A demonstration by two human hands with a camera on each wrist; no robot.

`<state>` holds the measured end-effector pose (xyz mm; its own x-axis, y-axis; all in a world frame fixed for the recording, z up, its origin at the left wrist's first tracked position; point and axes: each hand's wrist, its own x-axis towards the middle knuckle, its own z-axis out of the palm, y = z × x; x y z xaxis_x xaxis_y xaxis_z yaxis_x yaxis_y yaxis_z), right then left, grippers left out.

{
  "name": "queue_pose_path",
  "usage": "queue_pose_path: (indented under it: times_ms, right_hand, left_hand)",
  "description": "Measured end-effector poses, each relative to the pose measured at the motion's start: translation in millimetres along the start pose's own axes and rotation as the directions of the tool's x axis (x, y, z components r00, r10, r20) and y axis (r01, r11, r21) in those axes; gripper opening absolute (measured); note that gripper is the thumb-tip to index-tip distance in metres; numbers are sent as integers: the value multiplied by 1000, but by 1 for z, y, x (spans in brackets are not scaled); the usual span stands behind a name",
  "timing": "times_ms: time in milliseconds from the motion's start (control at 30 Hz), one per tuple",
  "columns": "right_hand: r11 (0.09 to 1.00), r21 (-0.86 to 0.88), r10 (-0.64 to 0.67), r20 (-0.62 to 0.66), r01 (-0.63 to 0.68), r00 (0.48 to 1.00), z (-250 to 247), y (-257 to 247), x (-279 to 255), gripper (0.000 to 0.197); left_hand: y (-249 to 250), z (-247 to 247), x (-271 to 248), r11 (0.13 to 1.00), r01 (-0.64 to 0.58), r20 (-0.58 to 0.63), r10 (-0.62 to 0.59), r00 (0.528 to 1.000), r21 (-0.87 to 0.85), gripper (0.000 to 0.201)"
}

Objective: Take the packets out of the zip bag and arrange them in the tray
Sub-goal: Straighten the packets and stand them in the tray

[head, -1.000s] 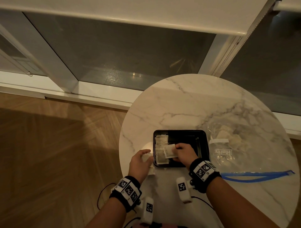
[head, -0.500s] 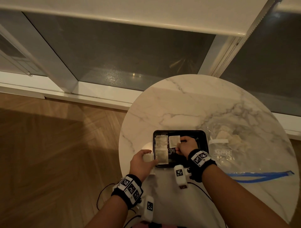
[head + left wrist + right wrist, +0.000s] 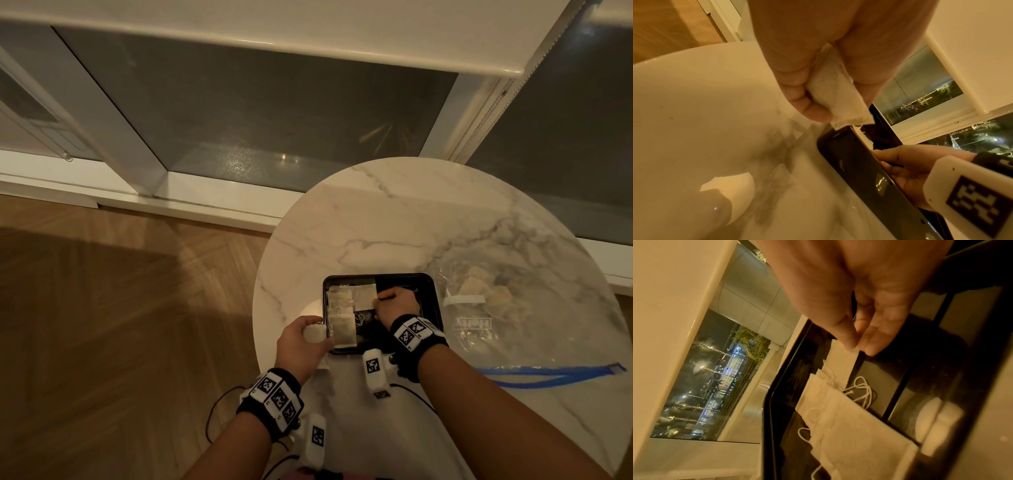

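Note:
A black tray (image 3: pixel 428 284) sits on the round marble table (image 3: pixel 394 219). Pale tea-bag packets with strings lie along its left side (image 3: pixel 339 308) (image 3: pixel 849 426). My right hand (image 3: pixel 394 303) is inside the tray, thumb and forefinger pinching the corner of a packet (image 3: pixel 364 296) (image 3: pixel 844 358) at the tray's far left. My left hand (image 3: pixel 301 346) hovers at the tray's near-left corner and grips another packet (image 3: pixel 315 333) (image 3: pixel 838 97). The clear zip bag (image 3: pixel 496 308) with a blue zipper lies right of the tray, several packets inside.
The table's left edge is close to my left hand, with wooden floor (image 3: pixel 120 325) below. Window frames and dark glass (image 3: pixel 274 120) stand behind the table. Thin cables (image 3: pixel 219 411) trail from my wrists. The tray's right half (image 3: pixel 424 308) holds no packets.
My right hand carried its packet from the tray's near left toward the far left, beside the row of packets. My left hand stayed at the tray's corner with its packet.

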<state>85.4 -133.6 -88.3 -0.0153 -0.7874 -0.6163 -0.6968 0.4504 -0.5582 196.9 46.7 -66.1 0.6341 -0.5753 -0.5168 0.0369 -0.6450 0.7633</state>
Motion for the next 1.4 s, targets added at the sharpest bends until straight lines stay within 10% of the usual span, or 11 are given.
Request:
queue_pose_path:
  times_ms: [667,1067,1400]
  right_hand:
    - [980,142,-157,105,142,982,-37,-7,-36,6]
    - [936,177,-351,454,303,819,-57,12,-108,10]
    - [933,323,-277,361,159,891,-45,7,-92,7]
  left_hand:
    - [15,-20,-13,967,34,15,-31,999,-252,18]
    - [48,-1,-30,907,64,231,38,972,-416,58]
    - [46,3,-26,924,62,256,40,966,-377,63]
